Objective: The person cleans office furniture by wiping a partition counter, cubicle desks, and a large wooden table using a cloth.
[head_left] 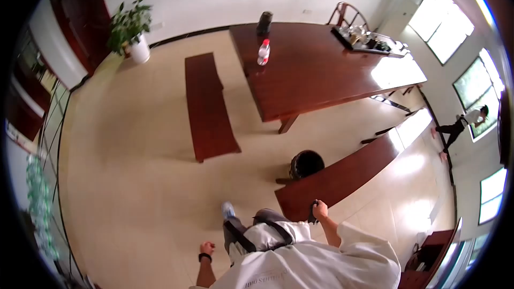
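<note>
My right hand (320,210) is closed on a small black object (312,212), perhaps a cloth, just above the near end of the long wooden bench (342,174). My left hand (207,248), with a dark band on its wrist, hangs low on the left over the tiled floor. Its fingers look curled in, and nothing shows in them. A dark round bin (307,165) stands beside the bench, ahead of my right hand.
A big wooden table (321,75) holds a plastic bottle (263,52), a dark jar (264,23) and a tea tray (369,42). Another bench (206,109) lies left of it. A potted plant (140,48) stands by the wall; a person (463,124) is near the windows.
</note>
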Motion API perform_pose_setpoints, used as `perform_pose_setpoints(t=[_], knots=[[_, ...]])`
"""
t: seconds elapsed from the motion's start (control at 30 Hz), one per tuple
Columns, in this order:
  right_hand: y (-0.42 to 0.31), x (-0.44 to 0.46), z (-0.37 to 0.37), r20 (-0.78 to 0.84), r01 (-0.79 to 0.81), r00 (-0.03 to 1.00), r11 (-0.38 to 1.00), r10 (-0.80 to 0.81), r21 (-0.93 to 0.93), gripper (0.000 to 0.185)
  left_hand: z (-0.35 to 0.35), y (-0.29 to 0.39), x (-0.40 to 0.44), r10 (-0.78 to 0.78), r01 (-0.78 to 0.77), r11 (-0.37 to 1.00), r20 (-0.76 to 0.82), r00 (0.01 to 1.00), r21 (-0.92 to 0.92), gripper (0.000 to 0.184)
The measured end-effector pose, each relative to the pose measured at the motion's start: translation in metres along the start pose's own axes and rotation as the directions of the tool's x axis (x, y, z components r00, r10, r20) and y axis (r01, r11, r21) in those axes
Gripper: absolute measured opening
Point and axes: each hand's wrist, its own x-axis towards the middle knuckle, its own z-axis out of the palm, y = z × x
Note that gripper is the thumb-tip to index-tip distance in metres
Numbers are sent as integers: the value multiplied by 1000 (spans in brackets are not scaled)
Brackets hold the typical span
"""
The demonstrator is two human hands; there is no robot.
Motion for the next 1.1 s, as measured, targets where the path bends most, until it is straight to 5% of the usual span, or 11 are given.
perform_pose_setpoints(t=[0.03, 0.07, 0.17, 0.27, 0.4, 0.5, 0.67, 0.77, 0.83, 0.97, 1.1], knots=[[-17, 12, -5, -34, -18, 999, 1000, 19, 7, 22, -23, 25, 34, 389, -388, 754, 116, 914, 530, 20], [-32, 22, -9, -95, 60, 994, 996, -53, 73, 21, -27, 71, 51, 255, -223, 922, -61, 965, 316, 20], [-103, 47, -35, -218, 230, 961, 929, -169, 291, 20, -43, 203, 86, 503, -479, 815, 13, 864, 326, 20], [-188, 97, -65, -412, 399, 870, 876, -269, 272, 22, -28, 317, 104, 646, -636, 681, 110, 755, 364, 18], [-285, 176, -93, -453, 498, 821, 824, -346, 272, 34, 33, 408, 124, 748, -778, 612, 214, 628, 144, 12], [-332, 220, -90, -416, 528, 805, 830, -422, 180, 39, 97, 458, 103, 663, -709, 705, 327, 674, 31, 5], [-330, 262, 0, -334, 543, 816, 823, -471, 167, 43, 204, 519, 70, 723, -852, 502, 469, 508, 148, 30], [-336, 267, 28, -172, 429, 901, 875, -398, 225, 52, 268, 568, 54, 684, -928, 267, 627, 372, 259, 39], [-348, 277, 32, -166, 391, 918, 892, -360, 227, 61, 308, 608, 39, 675, -982, -31, 729, 116, 185, 45], [-369, 297, 40, -134, 191, 977, 957, -165, 217, 65, 386, 651, 61, 474, -906, -366, 881, 15, 212, 59], [-369, 313, 43, -127, 110, 989, 968, -83, 225, 49, 436, 676, 79, 313, -777, -590, 949, 30, 219, 68]])
